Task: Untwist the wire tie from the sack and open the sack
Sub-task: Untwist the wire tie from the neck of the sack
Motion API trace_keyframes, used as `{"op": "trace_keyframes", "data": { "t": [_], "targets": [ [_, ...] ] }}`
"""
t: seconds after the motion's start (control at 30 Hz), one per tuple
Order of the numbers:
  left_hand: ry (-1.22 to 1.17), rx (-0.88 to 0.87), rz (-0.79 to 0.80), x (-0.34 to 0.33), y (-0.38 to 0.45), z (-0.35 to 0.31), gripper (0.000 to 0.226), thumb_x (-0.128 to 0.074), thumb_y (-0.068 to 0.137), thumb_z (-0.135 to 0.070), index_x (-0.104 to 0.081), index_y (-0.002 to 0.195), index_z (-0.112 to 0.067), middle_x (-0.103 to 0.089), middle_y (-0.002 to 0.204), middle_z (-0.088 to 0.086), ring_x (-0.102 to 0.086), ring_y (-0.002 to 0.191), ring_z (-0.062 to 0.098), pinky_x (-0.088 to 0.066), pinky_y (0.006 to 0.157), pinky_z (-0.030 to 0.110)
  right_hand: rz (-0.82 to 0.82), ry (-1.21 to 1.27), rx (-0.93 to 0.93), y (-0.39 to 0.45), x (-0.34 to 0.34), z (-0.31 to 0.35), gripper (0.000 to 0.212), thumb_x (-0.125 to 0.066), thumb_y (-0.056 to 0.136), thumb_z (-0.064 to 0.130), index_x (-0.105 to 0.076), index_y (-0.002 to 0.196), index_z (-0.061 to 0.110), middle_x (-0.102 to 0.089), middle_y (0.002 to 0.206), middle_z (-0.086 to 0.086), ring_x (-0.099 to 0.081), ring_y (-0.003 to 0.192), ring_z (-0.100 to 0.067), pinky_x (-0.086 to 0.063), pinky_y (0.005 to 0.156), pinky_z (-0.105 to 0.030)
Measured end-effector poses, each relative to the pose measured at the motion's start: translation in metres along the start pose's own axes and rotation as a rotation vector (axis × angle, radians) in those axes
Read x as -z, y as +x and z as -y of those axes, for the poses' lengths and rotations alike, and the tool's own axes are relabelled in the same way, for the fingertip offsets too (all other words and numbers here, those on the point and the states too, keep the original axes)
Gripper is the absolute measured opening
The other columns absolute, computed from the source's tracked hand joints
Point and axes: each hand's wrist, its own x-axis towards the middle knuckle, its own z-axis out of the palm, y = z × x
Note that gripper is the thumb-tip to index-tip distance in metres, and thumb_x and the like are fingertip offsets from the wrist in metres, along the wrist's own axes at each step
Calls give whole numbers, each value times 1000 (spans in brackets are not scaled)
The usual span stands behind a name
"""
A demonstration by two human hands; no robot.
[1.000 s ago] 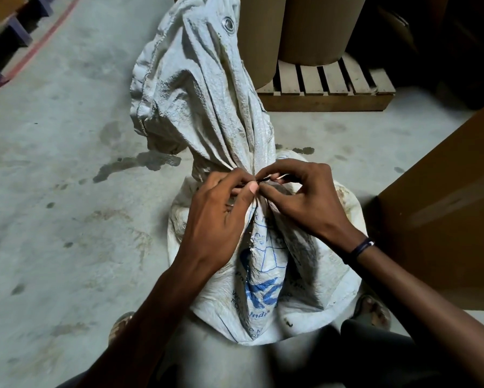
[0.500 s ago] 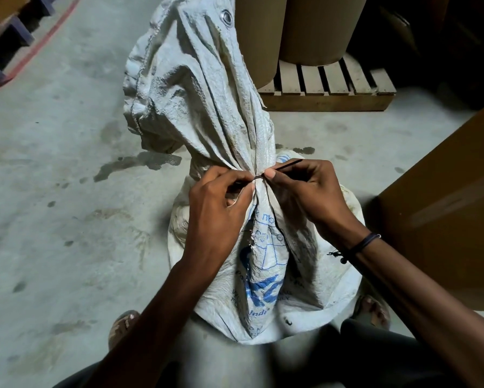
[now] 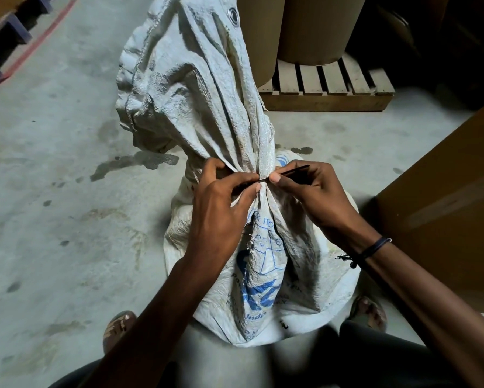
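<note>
Woven sack (image 3: 207, 107), neck tied, standing on concrete floor (image 3: 53, 191).
Wire tie (image 3: 290, 172): dark, at the gathered neck, free end pointing to 2 o'clock. Right hand (image 3: 316, 191) pinches the wire; left hand (image 3: 221, 208) pinches the neck at 9 o'clock of the tie. Wooden pallet (image 3: 327, 88) at 1 o'clock; cardboard box (image 3: 445, 205) at 3 o'clock.

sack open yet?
No: the sack neck is bunched tight, with the wire tie at it, pinched by the right hand while the left hand holds the neck.
</note>
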Motion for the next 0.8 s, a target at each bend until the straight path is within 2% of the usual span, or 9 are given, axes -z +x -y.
{"op": "trace_keyframes", "data": {
  "t": [0.07,0.23,0.37,0.47,0.6,0.67,0.8],
  "targets": [
    [48,-25,-6,0,1,-2,15,-76,92,-25,-80,103,-15,-49,111,5,-64,98,16,-57,89,33,-5,4,5,0,0,-1,5,-76,94,7,-80,91,4,-79,94,-20,-70,86,-22,-52,85,-36],
    [178,-95,-28,-3,-1,-6,8,-72,94,-21,-72,98,-14,-40,108,2,-54,94,15,-49,82,27,-22,-4,30,1,-2,-1,7,-76,93,7,-79,87,8,-77,86,-8,-68,79,-12,-52,74,-21],
    [189,-36,-6,-7,-1,-8,4,-70,94,-16,-67,97,-15,-36,109,0,-55,94,18,-48,82,30,-32,-2,26,2,-3,-3,5,-77,92,7,-79,88,8,-77,84,-5,-67,77,-10,-51,74,-21],
    [110,-7,39,-7,3,-4,6,-70,93,-15,-66,97,-15,-38,110,3,-57,94,19,-53,89,32,-32,5,29,3,-1,-3,5,-78,92,7,-79,87,10,-78,84,-5,-67,77,-10,-51,74,-21],
    [44,26,67,-5,3,-5,15,-68,92,-32,-66,96,-18,-40,111,4,-59,93,19,-53,91,33,-29,-34,68,4,-2,-5,3,-79,91,8,-79,88,8,-78,83,-6,-67,76,-10,-51,74,-24],
    [38,41,65,-4,4,-5,14,-72,91,-29,-66,96,-17,-40,110,3,-58,92,19,-53,90,32,-2,-77,122,4,-1,-5,5,-79,92,10,-78,88,7,-79,85,-10,-69,78,-12,-53,77,-28],
    [22,52,60,-3,6,-4,10,-75,89,-20,-66,94,-17,-39,109,0,-61,90,22,-53,89,30,117,-217,222,7,7,-1,9,-77,94,10,-76,94,1,-76,85,0,-70,82,-6,-55,81,-24]
  ]
}}
